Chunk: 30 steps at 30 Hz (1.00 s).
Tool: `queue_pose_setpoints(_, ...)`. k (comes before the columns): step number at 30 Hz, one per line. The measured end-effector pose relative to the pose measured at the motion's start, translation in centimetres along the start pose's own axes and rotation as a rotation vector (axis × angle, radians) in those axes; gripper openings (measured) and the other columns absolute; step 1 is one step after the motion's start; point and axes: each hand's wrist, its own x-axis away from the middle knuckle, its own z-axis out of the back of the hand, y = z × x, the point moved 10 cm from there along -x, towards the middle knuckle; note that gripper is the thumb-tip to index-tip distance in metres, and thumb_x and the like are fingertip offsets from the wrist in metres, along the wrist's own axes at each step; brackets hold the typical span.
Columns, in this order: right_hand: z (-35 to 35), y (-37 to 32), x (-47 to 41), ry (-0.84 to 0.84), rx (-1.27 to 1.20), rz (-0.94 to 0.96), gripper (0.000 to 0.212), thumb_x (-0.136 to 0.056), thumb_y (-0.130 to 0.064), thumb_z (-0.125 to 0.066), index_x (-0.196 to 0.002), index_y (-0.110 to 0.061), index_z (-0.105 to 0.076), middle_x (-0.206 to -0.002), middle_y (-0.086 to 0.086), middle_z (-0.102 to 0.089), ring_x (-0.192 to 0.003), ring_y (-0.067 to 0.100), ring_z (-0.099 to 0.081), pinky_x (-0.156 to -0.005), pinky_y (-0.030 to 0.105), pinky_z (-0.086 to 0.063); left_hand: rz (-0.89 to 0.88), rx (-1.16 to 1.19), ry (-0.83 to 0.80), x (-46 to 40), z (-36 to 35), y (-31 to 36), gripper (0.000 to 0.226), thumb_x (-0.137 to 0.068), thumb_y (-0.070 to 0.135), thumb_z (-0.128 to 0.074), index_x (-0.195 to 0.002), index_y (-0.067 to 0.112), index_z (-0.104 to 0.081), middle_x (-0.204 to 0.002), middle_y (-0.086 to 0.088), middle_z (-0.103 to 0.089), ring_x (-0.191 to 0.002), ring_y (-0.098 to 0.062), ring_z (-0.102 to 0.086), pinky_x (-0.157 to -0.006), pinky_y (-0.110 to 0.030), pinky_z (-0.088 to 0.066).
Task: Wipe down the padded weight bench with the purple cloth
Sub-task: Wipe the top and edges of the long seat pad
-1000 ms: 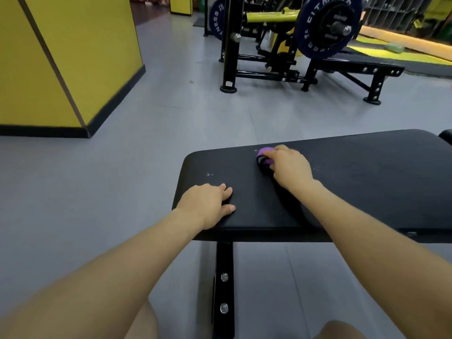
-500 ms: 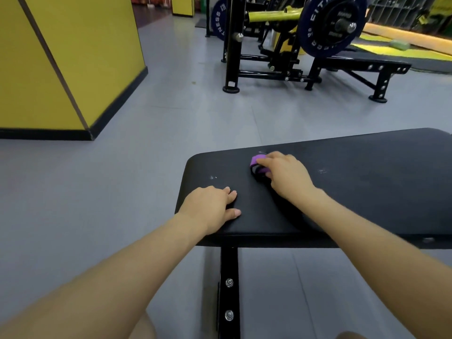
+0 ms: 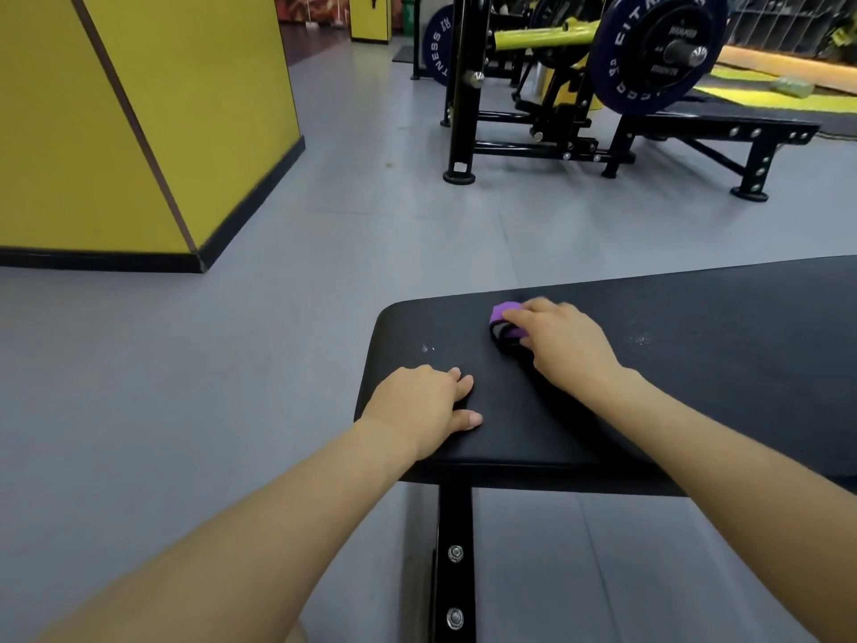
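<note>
The black padded weight bench (image 3: 723,327) runs across the lower right of the head view, its rounded end pointing left. My right hand (image 3: 563,343) presses the purple cloth (image 3: 506,323) onto the pad near the far edge; only a small bunched part of the cloth shows past my fingers. My left hand (image 3: 424,408) rests palm down near the bench's left end and front edge, holding nothing. A few pale specks (image 3: 425,348) mark the pad between the hands, and a faint smudge (image 3: 642,338) lies right of the cloth.
The bench's black steel leg (image 3: 455,563) with two bolts drops below the front edge. Grey floor surrounds the bench. A yellow wall block (image 3: 139,123) stands at the left. A black rack with a blue weight plate (image 3: 654,48) and another bench frame (image 3: 723,136) stand behind.
My right hand and the cloth have slid slightly left along the pad's far edge. My left hand has stayed where it was. The camera has shifted a little.
</note>
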Motion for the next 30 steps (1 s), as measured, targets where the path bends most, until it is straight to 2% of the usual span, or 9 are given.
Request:
queue_pose_setpoints(4, -1.0, 1.9, -4.6, -0.009, -0.043, -0.103, 0.038, -0.095, -0.011, -0.041, -0.128, -0.026, -0.052, -0.125, 0.006, -0.051, -0.107, 0.034, -0.051, -0.077, 0.037, -0.045, 0.006, -0.021, -0.015, 0.2, -0.1, 0.2, 0.055, -0.098, 0.048, -0.031, -0.148, 0.026, -0.024, -0.156, 0.007, -0.023, -0.133, -0.024, -0.04, -0.105, -0.036, -0.037)
queue_pose_setpoints(7, -1.0, 1.6, -5.1, -0.015, -0.06, -0.154, 0.039, -0.094, -0.009, -0.042, -0.128, -0.024, -0.053, -0.126, 0.007, -0.05, -0.109, 0.035, -0.05, -0.076, 0.036, -0.042, 0.013, -0.023, -0.021, 0.2, -0.1, 0.3, 0.055, -0.099, 0.047, -0.031, -0.148, 0.025, -0.024, -0.156, 0.006, -0.023, -0.132, -0.025, -0.04, -0.104, -0.037, -0.037)
queue_pose_setpoints(9, -0.3, 0.5, -3.1, -0.017, -0.052, -0.102, 0.042, -0.091, -0.008, -0.047, -0.129, -0.026, -0.053, -0.128, 0.005, -0.051, -0.109, 0.034, -0.051, -0.079, 0.035, -0.042, 0.016, -0.006, -0.015, 0.3, -0.2, 0.2, 0.055, -0.099, 0.047, -0.031, -0.148, 0.025, -0.024, -0.156, 0.006, -0.023, -0.132, -0.024, -0.041, -0.104, -0.037, -0.038)
queue_pose_setpoints(12, 0.3, -1.6, 1.4, -0.018, -0.087, 0.049, 0.046, -0.093, -0.01, -0.05, -0.134, -0.031, -0.049, -0.14, -0.004, -0.045, -0.122, 0.027, -0.046, -0.088, 0.034, -0.043, 0.015, 0.018, -0.003, 0.3, -0.2, 0.0, 0.055, -0.098, 0.048, -0.032, -0.148, 0.027, -0.023, -0.157, 0.008, -0.02, -0.135, -0.022, -0.038, -0.106, -0.035, -0.036)
queue_pose_setpoints(15, 0.7, -1.1, 1.6, -0.056, -0.151, 0.08, 0.044, -0.094, -0.013, -0.049, -0.135, -0.031, -0.048, -0.143, -0.007, -0.042, -0.124, 0.023, -0.047, -0.091, 0.033, -0.044, 0.009, 0.022, 0.0, 0.2, -0.1, 0.1, 0.056, -0.098, 0.049, -0.032, -0.148, 0.028, -0.022, -0.157, 0.009, -0.019, -0.135, -0.021, -0.037, -0.106, -0.034, -0.036)
queue_pose_setpoints(20, -0.1, 1.6, -4.1, -0.019, -0.134, -0.096, 0.038, -0.094, -0.011, -0.044, -0.128, -0.026, -0.054, -0.127, 0.006, -0.051, -0.112, 0.031, -0.054, -0.085, 0.037, -0.046, 0.014, 0.02, 0.01, 0.2, -0.2, 0.0, 0.055, -0.098, 0.049, -0.031, -0.149, 0.029, -0.021, -0.157, 0.01, -0.017, -0.135, -0.021, -0.038, -0.105, -0.033, -0.036)
queue_pose_setpoints(23, -0.4, 0.9, -4.6, -0.002, -0.093, -0.158, 0.037, -0.093, -0.009, -0.043, -0.126, -0.022, -0.055, -0.127, 0.008, -0.051, -0.111, 0.034, -0.052, -0.083, 0.036, -0.043, 0.015, 0.02, 0.019, 0.2, -0.2, -0.1, 0.055, -0.098, 0.05, -0.031, -0.148, 0.03, -0.021, -0.157, 0.011, -0.018, -0.134, -0.021, -0.038, -0.104, -0.033, -0.036)
queue_pose_setpoints(28, -0.5, -3.7, -0.1, -0.029, -0.16, 0.076, 0.047, -0.093, -0.008, -0.049, -0.135, -0.029, -0.048, -0.144, -0.005, -0.041, -0.127, 0.023, -0.043, -0.092, 0.033, -0.042, 0.009, 0.019, 0.013, 0.3, -0.2, -0.1, 0.055, -0.098, 0.05, -0.031, -0.148, 0.03, -0.023, -0.156, 0.011, -0.019, -0.135, -0.02, -0.038, -0.104, -0.033, -0.036)
queue_pose_setpoints(30, -0.2, -3.1, 0.3, -0.05, -0.192, 0.115, 0.047, -0.094, -0.01, -0.049, -0.136, -0.031, -0.047, -0.146, -0.007, -0.038, -0.127, 0.021, -0.043, -0.092, 0.033, -0.044, 0.013, 0.022, 0.01, 0.4, -0.1, 0.0, 0.055, -0.098, 0.05, -0.032, -0.148, 0.03, -0.023, -0.156, 0.011, -0.019, -0.135, -0.02, -0.037, -0.105, -0.033, -0.035)
